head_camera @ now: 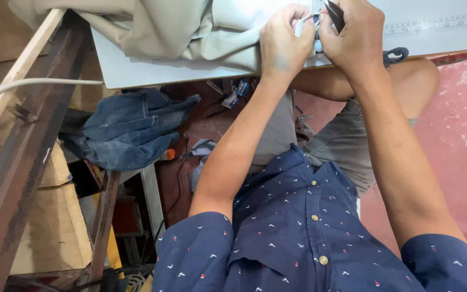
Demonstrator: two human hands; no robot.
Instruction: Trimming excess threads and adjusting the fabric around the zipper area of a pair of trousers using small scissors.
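Left hand (283, 44) pinching pale fabric (190, 32), right hand (352, 38) clamped around dark tool (335, 13).

**Crowded left, open right**

Heaped beige cloth (163, 30) blocks the tabletop (439, 40) left of the left hand (283, 46). Right of the right hand (352, 38), the tabletop lies open along its printed ruler strip (439, 22). Below the edge, bent knees and crumpled jeans (131, 127) crowd the floor.

The top edge cuts off the dark tool (335, 13) and beige cloth (152, 27); fingers (298, 16) hide the pinched piece.
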